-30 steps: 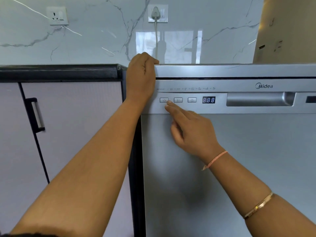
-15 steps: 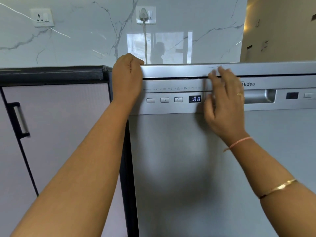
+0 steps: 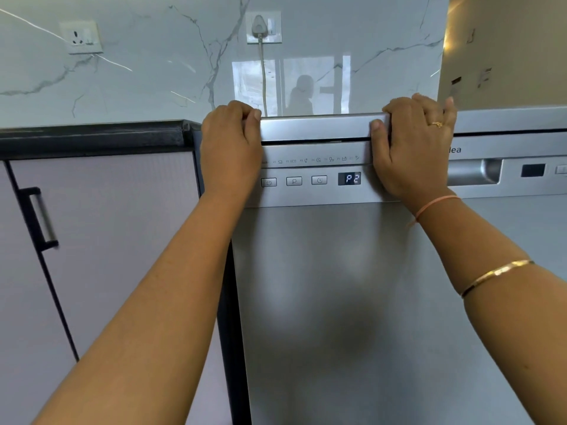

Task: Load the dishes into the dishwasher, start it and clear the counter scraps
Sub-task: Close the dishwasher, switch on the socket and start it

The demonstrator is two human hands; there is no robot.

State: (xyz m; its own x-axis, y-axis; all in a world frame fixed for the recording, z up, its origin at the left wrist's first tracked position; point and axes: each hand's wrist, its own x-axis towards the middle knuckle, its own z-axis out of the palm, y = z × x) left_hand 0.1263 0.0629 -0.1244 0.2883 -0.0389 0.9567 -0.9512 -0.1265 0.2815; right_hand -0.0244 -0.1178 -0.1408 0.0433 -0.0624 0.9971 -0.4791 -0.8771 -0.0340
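A silver dishwasher [image 3: 352,286] fills the middle and right of the head view, its door up. Its control strip carries a power button [image 3: 268,182], a P button [image 3: 294,181], a third button [image 3: 319,180] and a lit display [image 3: 349,178] reading P2. My left hand [image 3: 229,145] grips the top edge of the dishwasher at its left corner, fingers curled over the rim. My right hand [image 3: 414,142] grips the same top edge further right, thumb on the front. The recessed door handle [image 3: 474,172] lies to the right of that hand.
A black-edged counter [image 3: 92,133] and a pale cabinet door with a bar handle [image 3: 41,219] stand to the left. Behind is a marble wall with a spare socket [image 3: 82,36] and a plugged-in socket [image 3: 264,26] whose cable runs down behind the dishwasher.
My right hand left the power button, moved right and up, and now grips the dishwasher's top edge. The display went from 8:88 to P2. My left hand kept its grip.
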